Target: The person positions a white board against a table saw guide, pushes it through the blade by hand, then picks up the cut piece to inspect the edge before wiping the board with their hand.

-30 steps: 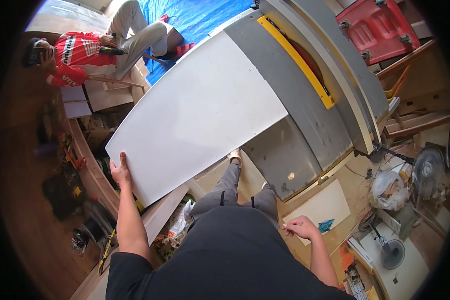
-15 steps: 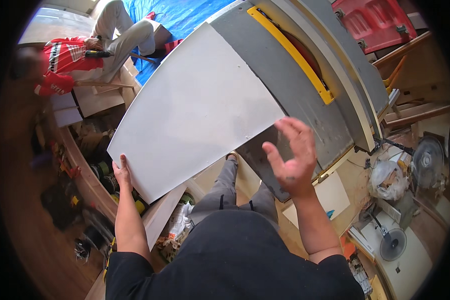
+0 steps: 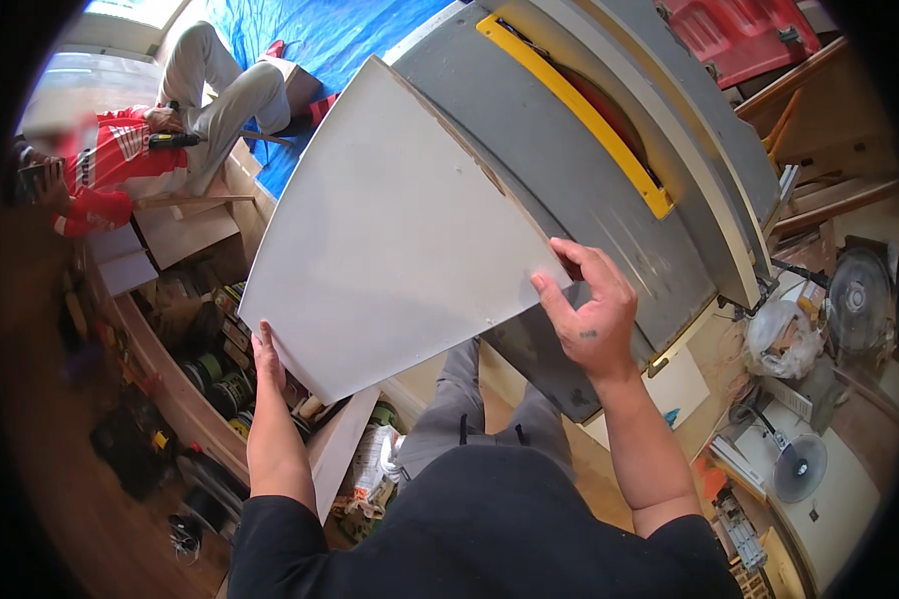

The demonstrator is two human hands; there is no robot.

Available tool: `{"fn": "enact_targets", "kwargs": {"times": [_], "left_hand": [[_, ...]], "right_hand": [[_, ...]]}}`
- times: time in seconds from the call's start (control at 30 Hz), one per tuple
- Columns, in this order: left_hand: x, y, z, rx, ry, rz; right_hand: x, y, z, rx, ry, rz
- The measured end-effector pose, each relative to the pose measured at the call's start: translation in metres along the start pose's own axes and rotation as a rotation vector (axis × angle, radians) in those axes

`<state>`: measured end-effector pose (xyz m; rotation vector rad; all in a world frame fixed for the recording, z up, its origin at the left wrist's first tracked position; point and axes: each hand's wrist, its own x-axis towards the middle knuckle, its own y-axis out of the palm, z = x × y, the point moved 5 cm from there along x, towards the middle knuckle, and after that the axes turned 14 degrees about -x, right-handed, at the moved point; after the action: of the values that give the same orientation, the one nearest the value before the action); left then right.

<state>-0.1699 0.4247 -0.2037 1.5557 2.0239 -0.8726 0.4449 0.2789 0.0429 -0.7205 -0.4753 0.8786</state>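
While left hand [image 3: 269, 361] gripped white panel [image 3: 400, 230] at centre-left, right hand [image 3: 595, 309] pinched its right corner at centre-right, gray table saw [image 3: 559, 170] stood upper right.

Black T-shirt [image 3: 489, 529], grey trousers [image 3: 490, 440], possibly dark drawstrings [image 3: 462, 430]

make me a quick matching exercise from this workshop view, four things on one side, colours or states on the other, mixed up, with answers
Things
1. panel
2. long strip on the grey table
3. sheet at the top
4. camera wearer's shirt

Matches
A. blue
B. black
C. white, gripped by left hand and right hand
D. yellow

Pairs: 1-C, 2-D, 3-A, 4-B
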Motion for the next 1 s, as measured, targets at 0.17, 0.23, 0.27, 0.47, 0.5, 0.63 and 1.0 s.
{"fn": "enact_targets", "kwargs": {"times": [0.17,0.23,0.27,0.47,0.5,0.63,1.0], "left_hand": [[0.016,0.006,0.005,-0.092,-0.025,0.045],[0.019,0.011,0.007,-0.100,-0.017,0.087],[0.020,0.009,0.009,-0.099,-0.018,0.049],[0.018,0.002,0.007,-0.065,0.044,-0.002],[0.016,0.001,0.006,-0.061,0.062,-0.005],[0.007,-0.003,-0.002,-0.038,0.094,-0.046],[-0.009,-0.015,-0.022,0.035,0.116,-0.083]], "right_hand": [[-0.004,0.000,0.005,0.037,0.047,0.035],[-0.004,0.002,0.004,0.056,0.055,0.024],[-0.004,0.002,0.005,0.066,0.060,0.017],[0.007,0.001,0.006,0.046,0.077,0.069],[0.011,0.001,0.006,0.040,0.077,0.087],[0.027,0.002,0.014,-0.032,0.030,0.069],[0.077,0.024,0.029,0.005,0.052,0.140]]}}
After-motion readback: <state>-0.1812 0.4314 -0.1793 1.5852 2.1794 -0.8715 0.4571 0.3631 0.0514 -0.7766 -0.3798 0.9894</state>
